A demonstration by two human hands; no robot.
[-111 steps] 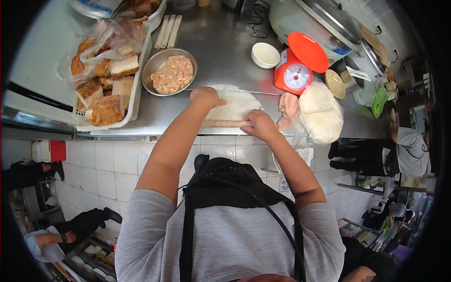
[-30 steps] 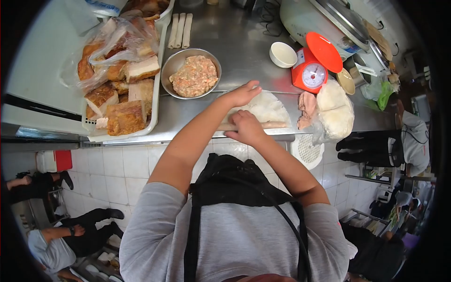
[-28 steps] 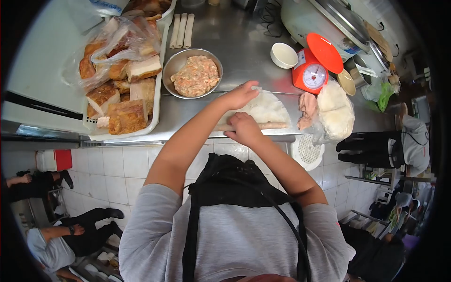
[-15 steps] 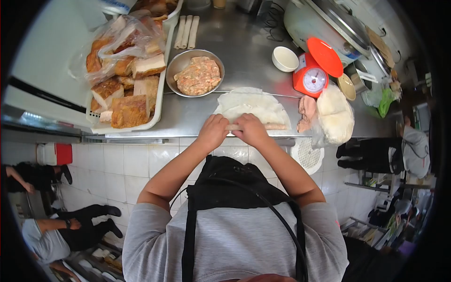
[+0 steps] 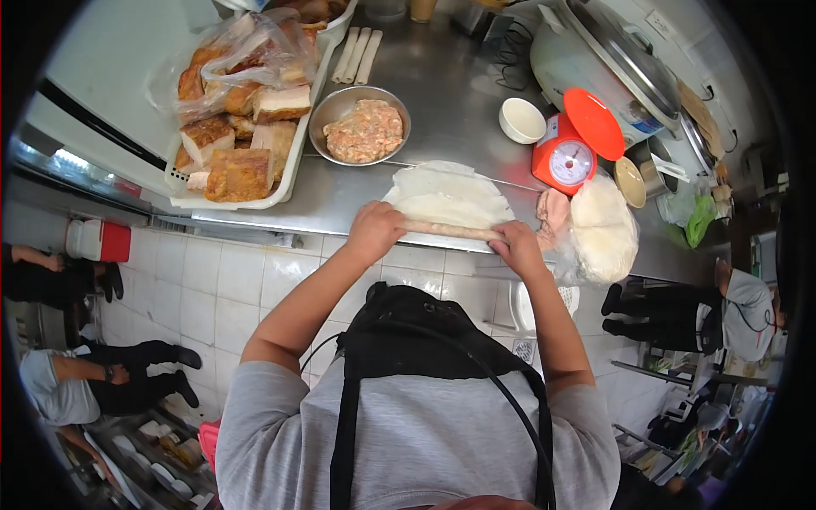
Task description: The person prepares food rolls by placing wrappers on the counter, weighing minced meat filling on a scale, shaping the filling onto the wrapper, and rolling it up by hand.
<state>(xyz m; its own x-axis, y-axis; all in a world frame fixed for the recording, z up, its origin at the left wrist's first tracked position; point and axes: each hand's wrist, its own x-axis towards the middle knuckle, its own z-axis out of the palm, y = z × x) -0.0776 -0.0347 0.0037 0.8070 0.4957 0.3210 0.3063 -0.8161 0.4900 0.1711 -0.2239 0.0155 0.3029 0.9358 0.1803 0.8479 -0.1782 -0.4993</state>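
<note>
Roll: the thin roll [image 5: 450,229] lies along the near edge of the sheet [image 5: 446,191], its long axis running left to right, nearly parallel to the near edge of the desk [image 5: 450,110], its right end slightly nearer that edge.
Left hand: the left hand [image 5: 376,231] is at the roll's left end, partly closed, fingers bent over it; the thumb's exact place cannot be told.
Right hand: the right hand [image 5: 518,245] is at the right end, partly closed, that end between thumb and fingers.
Roll to hands: the roll spans the gap between them; neither hand is clearly nearer.
Sheet: pale and flat, it spreads to the far side of the roll, away from the body.
Near side: the desk's edge is just beside the roll, leaving only a narrow strip.
Far side: bare metal lies beyond the sheet, with the three pale rolls [image 5: 357,56] far left.
Left side: the metal bowl [image 5: 317,127] of meat mix [image 5: 365,132] sits far left of the sheet; the meat tray [image 5: 280,194] is farther left.
Right side: the pink meat [image 5: 552,212] lies close beside the right hand, then the bagged white stack [image 5: 603,229]; room is tight there. The red scale [image 5: 565,161] stands beyond.
</note>
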